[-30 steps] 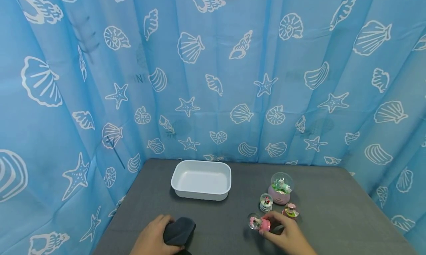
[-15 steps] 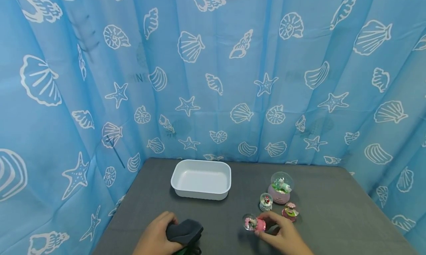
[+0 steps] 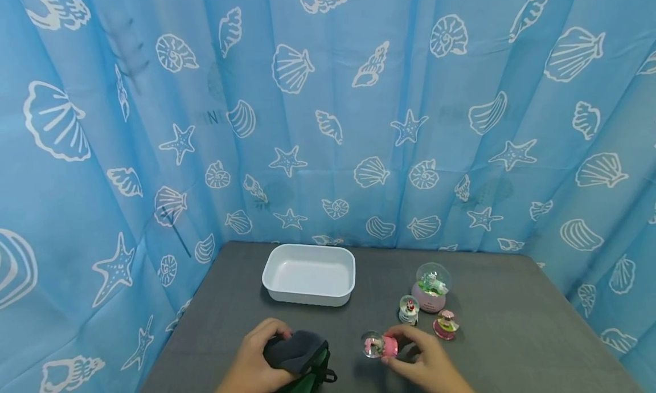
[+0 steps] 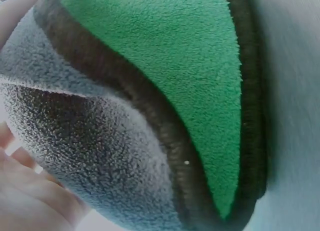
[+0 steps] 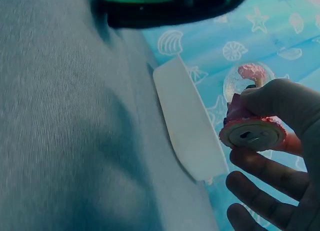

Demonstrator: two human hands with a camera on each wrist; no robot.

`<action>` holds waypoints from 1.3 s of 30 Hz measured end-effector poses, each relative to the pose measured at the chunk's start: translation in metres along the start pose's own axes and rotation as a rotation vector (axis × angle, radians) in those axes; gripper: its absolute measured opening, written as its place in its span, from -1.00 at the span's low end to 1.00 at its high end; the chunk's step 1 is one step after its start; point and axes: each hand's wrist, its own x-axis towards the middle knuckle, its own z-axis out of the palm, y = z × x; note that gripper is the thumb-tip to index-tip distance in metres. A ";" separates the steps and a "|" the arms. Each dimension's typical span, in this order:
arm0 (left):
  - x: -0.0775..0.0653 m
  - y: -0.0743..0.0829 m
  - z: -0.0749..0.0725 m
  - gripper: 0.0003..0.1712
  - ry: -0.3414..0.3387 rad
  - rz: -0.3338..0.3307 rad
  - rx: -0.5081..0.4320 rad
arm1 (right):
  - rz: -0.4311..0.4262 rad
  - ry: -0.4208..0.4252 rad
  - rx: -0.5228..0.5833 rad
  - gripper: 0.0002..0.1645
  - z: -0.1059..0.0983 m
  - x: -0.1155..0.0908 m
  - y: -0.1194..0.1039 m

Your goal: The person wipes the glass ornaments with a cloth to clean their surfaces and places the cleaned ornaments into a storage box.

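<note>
My left hand [image 3: 258,356] grips a folded towelling cloth [image 3: 297,350], dark grey outside and green inside, with a dark edging and a small loop. In the left wrist view its green side [image 4: 175,66] fills the upper middle. Over the table, my right hand [image 3: 425,356] pinches a small snow globe [image 3: 390,346] by its pink base. The globe lies tipped sideways, its clear dome pointing left toward the cloth with a gap between. From the right wrist view, the globe's pale round underside [image 5: 254,136] shows, thumb on one side and fingers on the other.
A white rectangular tray [image 3: 308,298] stands at the back, left of centre. Right of it stand a large snow globe [image 3: 429,297] on a lilac base, a small white snow globe [image 3: 409,310] and a pink ornament [image 3: 446,326]. A blue shell-print curtain [image 3: 328,97] hangs behind the grey table [image 3: 502,336].
The right hand has moved left with the pink snow globe, away from the other globes. The left hand has brought the cloth right and upward, so more of its green side shows.
</note>
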 end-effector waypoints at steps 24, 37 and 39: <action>0.016 0.038 0.036 -0.44 0.100 0.600 -0.211 | -0.245 -0.047 0.028 -0.56 0.010 0.006 -0.051; 0.025 0.044 0.036 -0.32 0.000 0.720 -0.260 | -0.288 -0.080 0.103 -0.56 0.008 0.009 -0.057; 0.026 0.044 0.037 -0.31 -0.004 0.739 -0.257 | -0.278 -0.081 0.110 -0.56 0.008 0.009 -0.058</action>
